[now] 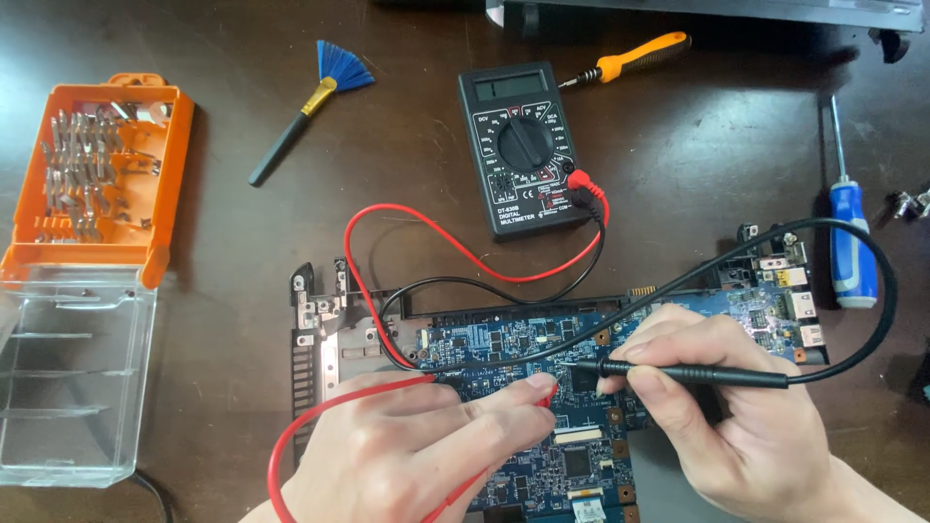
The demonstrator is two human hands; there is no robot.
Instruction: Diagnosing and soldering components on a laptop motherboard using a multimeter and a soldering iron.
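My left hand [417, 450] holds a red probe [548, 395] with its tip pressed to the blue circuit board [504, 339]. My right hand [736, 407] grips a black probe [697, 373], its metal tip touching the board just right of the red one. Red lead [407, 218] and black lead [872, 261] run back to a black multimeter [528, 145] lying above the board. The board sits in a dark laptop chassis [315, 334].
An open orange bit case [97, 174] with a clear lid [68, 378] lies at the left. A blue-bristled brush [310, 102], an orange screwdriver [635, 60] and a blue-handled screwdriver [851, 232] rest on the dark wooden table. Small metal parts [911, 203] sit at the right edge.
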